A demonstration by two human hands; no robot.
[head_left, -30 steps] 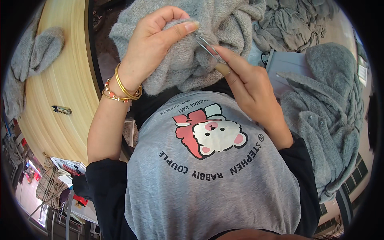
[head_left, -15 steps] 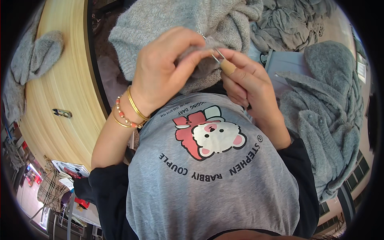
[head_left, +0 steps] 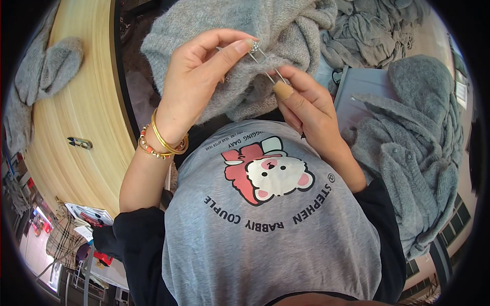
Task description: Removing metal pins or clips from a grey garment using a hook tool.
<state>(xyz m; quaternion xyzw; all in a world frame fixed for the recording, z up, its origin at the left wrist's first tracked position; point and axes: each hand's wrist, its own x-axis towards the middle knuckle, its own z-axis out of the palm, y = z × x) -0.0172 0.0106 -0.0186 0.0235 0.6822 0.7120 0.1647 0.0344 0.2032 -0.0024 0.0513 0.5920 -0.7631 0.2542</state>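
Observation:
A fuzzy grey knitted garment [head_left: 194, 30] is bunched in front of me, one fold raised between my hands. Two thin metal prongs [head_left: 270, 78] run through this fold, showing on both sides of it. My left hand [head_left: 196, 71] pinches a small sparkly silver piece [head_left: 254, 47] at the prongs' upper ends, between thumb and forefinger. Lower down, my right hand [head_left: 309, 102] grips the prongs' other ends between thumb and fingers. A tan wrap [head_left: 283, 91] covers its thumb tip. Whether the silver piece and prongs are joined, I cannot tell.
A light wooden table [head_left: 76, 107] stands on the left, with small dark-handled thread snips [head_left: 80, 143] and a grey knit [head_left: 56, 66] on it. More grey knitwear [head_left: 418, 153] lies on the right beside a grey-blue bin [head_left: 365, 84]. Another grey heap [head_left: 367, 33] is behind.
My left hand has shifted up and away from my right thumb, uncovering the raised fold and the sparkly piece. My right hand has moved slightly left and down, still holding the prongs.

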